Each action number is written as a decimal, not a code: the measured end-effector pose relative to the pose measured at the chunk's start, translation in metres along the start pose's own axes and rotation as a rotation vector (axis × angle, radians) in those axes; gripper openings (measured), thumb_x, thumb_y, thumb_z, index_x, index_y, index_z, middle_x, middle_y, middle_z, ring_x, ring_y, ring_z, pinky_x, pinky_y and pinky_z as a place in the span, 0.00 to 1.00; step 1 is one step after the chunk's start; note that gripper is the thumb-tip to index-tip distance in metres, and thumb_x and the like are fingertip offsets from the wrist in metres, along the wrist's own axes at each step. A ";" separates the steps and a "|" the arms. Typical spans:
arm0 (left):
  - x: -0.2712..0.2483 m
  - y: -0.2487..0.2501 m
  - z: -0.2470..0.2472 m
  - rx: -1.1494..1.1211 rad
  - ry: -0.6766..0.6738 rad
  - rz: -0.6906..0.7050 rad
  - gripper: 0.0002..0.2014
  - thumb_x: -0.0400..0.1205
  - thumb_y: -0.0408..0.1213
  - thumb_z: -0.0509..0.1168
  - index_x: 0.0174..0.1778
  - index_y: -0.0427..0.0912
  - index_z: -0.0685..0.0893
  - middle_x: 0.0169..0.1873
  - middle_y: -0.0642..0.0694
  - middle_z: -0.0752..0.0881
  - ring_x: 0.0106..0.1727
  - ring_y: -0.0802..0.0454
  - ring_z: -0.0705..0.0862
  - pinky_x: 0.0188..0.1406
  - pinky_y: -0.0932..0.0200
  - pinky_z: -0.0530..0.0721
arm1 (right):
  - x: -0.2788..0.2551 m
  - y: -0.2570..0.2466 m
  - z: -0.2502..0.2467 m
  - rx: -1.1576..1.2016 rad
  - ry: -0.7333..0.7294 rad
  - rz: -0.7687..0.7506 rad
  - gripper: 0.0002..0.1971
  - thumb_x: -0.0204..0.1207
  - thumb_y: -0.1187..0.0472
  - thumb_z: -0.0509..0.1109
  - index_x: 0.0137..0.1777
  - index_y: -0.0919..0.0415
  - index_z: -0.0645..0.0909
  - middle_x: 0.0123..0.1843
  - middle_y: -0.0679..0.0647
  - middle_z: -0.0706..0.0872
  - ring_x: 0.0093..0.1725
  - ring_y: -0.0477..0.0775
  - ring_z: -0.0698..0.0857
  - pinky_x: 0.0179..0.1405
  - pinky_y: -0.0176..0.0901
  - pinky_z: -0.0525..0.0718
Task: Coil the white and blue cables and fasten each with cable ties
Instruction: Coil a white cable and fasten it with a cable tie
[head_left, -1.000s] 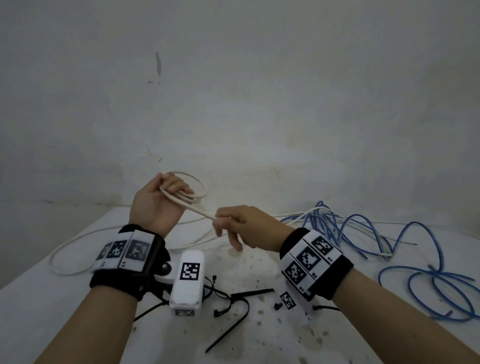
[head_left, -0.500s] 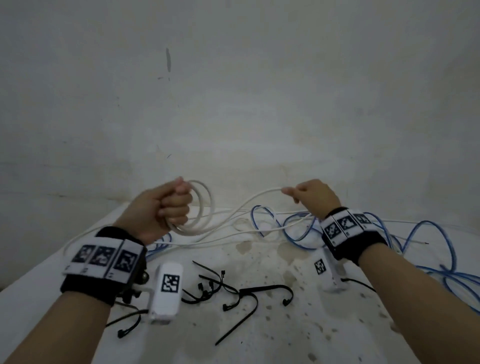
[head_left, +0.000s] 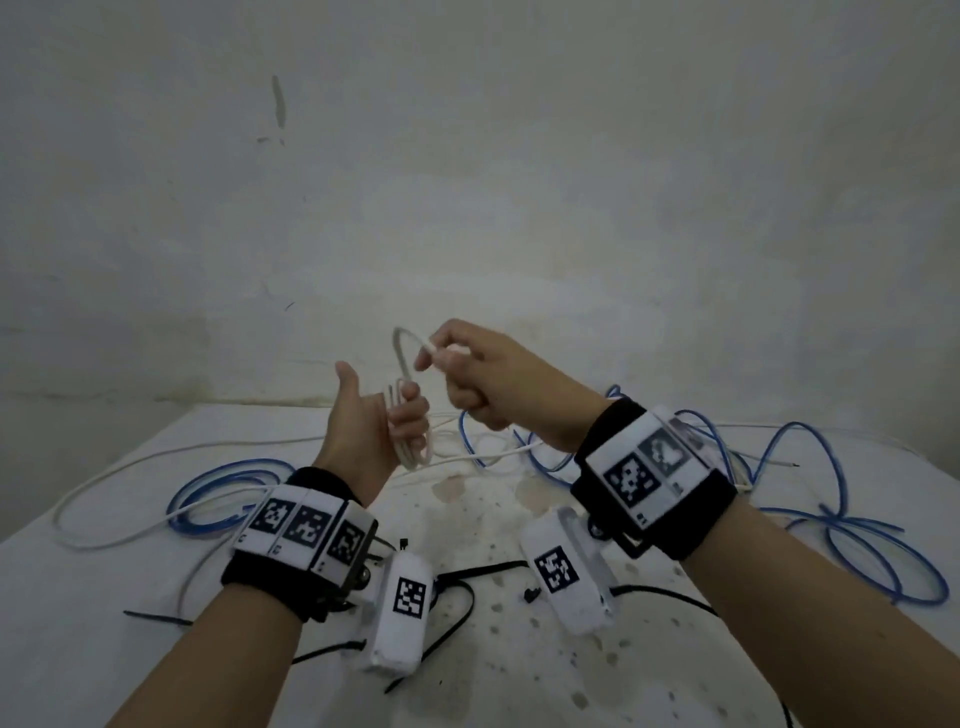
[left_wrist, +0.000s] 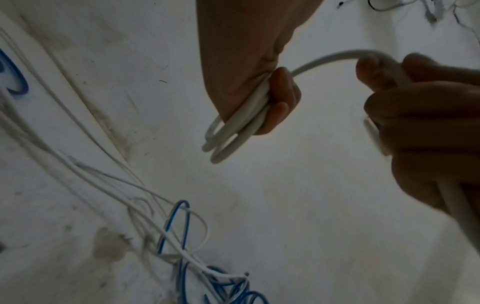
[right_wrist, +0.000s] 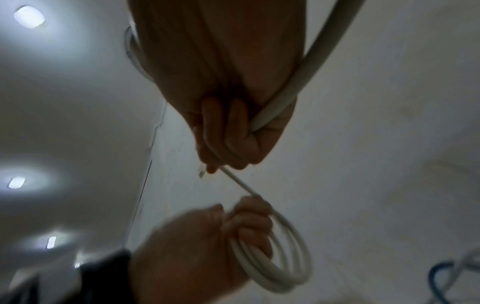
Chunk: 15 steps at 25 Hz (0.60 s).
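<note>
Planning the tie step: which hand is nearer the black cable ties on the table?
Left, by a little. The left hand grips the white coil above and behind the black cable ties; the right hand is raised higher, feeding cable.

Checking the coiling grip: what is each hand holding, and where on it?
Left hand grips the white cable round its gathered loops. Right hand grips the same cable on the strand leading into the coil.

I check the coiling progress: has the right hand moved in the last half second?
Yes. The right hand moved left toward the left hand, away from the blue cable.
</note>
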<state>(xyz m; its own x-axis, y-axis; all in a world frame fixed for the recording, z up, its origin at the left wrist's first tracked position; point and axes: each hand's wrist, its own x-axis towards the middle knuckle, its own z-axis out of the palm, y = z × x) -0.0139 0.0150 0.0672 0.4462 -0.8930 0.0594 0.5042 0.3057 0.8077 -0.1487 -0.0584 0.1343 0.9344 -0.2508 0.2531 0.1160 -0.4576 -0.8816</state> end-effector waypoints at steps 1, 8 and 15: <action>0.001 0.006 0.001 0.026 0.013 0.042 0.40 0.77 0.69 0.29 0.34 0.42 0.77 0.24 0.49 0.69 0.24 0.55 0.69 0.24 0.64 0.74 | -0.006 -0.001 0.008 -0.165 -0.060 -0.034 0.08 0.85 0.63 0.54 0.51 0.65 0.73 0.23 0.42 0.73 0.17 0.37 0.68 0.17 0.26 0.63; -0.005 0.042 -0.006 -0.288 0.003 0.280 0.28 0.85 0.56 0.34 0.29 0.44 0.68 0.18 0.54 0.69 0.18 0.58 0.68 0.25 0.69 0.74 | -0.027 0.034 0.014 -0.646 -0.098 -0.105 0.09 0.85 0.53 0.51 0.52 0.52 0.73 0.30 0.52 0.70 0.30 0.52 0.68 0.33 0.45 0.65; -0.028 0.069 -0.063 -0.792 -0.189 0.253 0.17 0.76 0.23 0.58 0.19 0.33 0.72 0.15 0.41 0.74 0.18 0.47 0.78 0.36 0.58 0.77 | -0.048 0.062 -0.023 -0.908 -0.021 -0.093 0.11 0.85 0.50 0.49 0.46 0.53 0.67 0.32 0.53 0.77 0.31 0.54 0.74 0.33 0.49 0.70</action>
<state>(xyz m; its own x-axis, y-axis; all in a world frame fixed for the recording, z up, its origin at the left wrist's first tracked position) 0.0548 0.0821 0.0843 0.5199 -0.7850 0.3368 0.8057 0.5817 0.1121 -0.1940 -0.0947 0.0767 0.9415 -0.1677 0.2922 -0.1102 -0.9729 -0.2034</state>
